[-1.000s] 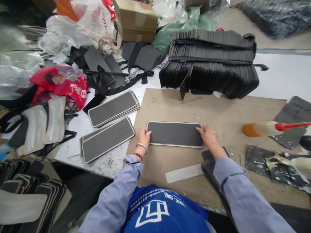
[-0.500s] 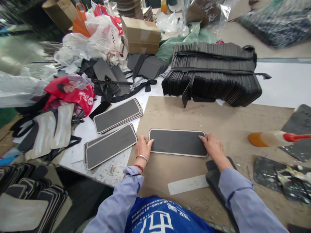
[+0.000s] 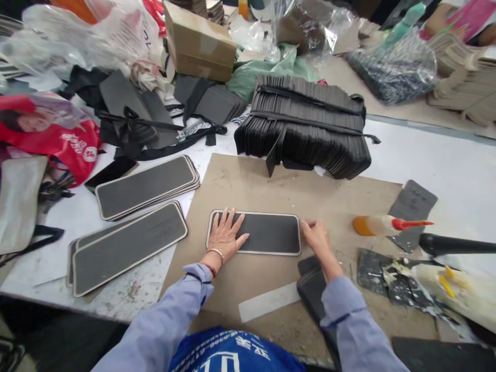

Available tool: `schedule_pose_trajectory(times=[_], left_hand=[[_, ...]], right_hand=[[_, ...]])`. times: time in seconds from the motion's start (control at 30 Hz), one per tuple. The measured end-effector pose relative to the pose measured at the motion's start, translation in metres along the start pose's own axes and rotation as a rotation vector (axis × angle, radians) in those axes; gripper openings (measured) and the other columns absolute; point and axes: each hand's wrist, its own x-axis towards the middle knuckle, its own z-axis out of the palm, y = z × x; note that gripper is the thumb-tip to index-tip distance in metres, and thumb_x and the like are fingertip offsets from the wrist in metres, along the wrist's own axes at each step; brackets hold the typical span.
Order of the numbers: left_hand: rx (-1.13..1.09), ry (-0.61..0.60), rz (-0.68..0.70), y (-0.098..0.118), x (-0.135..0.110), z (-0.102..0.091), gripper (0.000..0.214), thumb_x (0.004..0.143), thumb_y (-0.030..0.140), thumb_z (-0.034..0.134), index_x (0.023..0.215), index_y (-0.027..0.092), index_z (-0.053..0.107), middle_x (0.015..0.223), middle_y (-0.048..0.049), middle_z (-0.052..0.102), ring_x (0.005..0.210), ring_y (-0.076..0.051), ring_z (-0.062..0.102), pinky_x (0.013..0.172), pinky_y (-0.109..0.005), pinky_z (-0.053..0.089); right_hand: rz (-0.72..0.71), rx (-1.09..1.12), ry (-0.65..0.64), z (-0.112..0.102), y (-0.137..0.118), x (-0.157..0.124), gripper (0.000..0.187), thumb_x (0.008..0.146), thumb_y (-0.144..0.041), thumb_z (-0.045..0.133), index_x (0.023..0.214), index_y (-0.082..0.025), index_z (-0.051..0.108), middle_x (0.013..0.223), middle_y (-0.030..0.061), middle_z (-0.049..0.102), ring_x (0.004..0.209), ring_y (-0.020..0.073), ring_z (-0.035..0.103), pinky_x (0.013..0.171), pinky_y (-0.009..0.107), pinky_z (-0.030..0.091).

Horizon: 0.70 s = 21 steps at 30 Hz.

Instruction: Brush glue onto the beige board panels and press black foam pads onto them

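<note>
A dark grey rectangular panel (image 3: 273,232) with rounded corners and a pale border lies on the brown board in front of me. My left hand (image 3: 225,236) rests flat on the panel's left part, fingers spread. At the panel's right end is my right hand (image 3: 316,238), its fingers curled in and close to the edge; what they hold, if anything, is hidden. Left of the board lie two small piles of similar panels, an upper pile (image 3: 145,186) and a lower pile (image 3: 129,250). Below my hands is a pale strip (image 3: 269,302).
Behind the brown board (image 3: 228,175) stands a strapped row of black sheets (image 3: 304,124). To the right are a glue bottle (image 3: 374,226) with a red nozzle, a black handle (image 3: 457,244) and glue-stained pieces (image 3: 375,268). Bags and a cardboard box (image 3: 199,44) crowd the back left.
My left hand has gone from gripping the panel's left end to lying flat on it. My right thumb has come off the panel, and those fingers are now curled. The view has turned right.
</note>
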Motion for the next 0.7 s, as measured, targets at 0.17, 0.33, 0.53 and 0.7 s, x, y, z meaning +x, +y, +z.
schedule_pose_trajectory(times=[0.17,0.33,0.53,0.7], left_hand=[[0.030,0.008,0.015,-0.001,-0.002,-0.001,0.059,0.080,0.052,0.042,0.133,0.026,0.036,0.145,-0.0099,0.027,0.135,-0.029,0.016,0.109,-0.050,0.011],[0.037,0.019,0.025,-0.003,-0.001,0.003,0.058,0.079,0.048,0.045,0.133,0.026,0.037,0.144,-0.0102,0.029,0.134,-0.030,0.017,0.108,-0.051,0.013],[0.044,0.001,0.028,-0.003,-0.001,0.003,0.060,0.079,0.051,0.044,0.133,0.025,0.036,0.145,-0.0106,0.026,0.135,-0.030,0.016,0.108,-0.051,0.012],[0.050,-0.021,0.025,-0.002,-0.001,-0.002,0.063,0.078,0.055,0.042,0.133,0.024,0.036,0.146,-0.0118,0.024,0.135,-0.031,0.015,0.107,-0.052,0.012]], right_hand=[[-0.385,-0.074,0.233,0.022,-0.041,-0.027,0.045,0.086,-0.034,0.040,0.121,-0.005,0.046,0.121,0.0232,0.048,0.115,0.0308,0.040,0.093,0.044,0.033],[-0.889,-0.125,0.066,0.067,-0.079,-0.055,0.056,0.086,-0.038,0.044,0.133,-0.011,0.035,0.141,0.0135,0.029,0.132,0.0256,0.015,0.107,0.044,0.016],[-0.704,-0.148,0.108,0.057,-0.033,-0.038,0.062,0.087,-0.043,0.040,0.136,-0.008,0.028,0.144,0.0150,0.022,0.134,0.0253,0.011,0.108,0.046,0.011],[-0.352,-0.062,0.319,0.061,-0.026,-0.027,0.060,0.090,-0.042,0.027,0.134,0.000,0.030,0.140,0.0204,0.028,0.132,0.0279,0.015,0.106,0.050,0.013]])
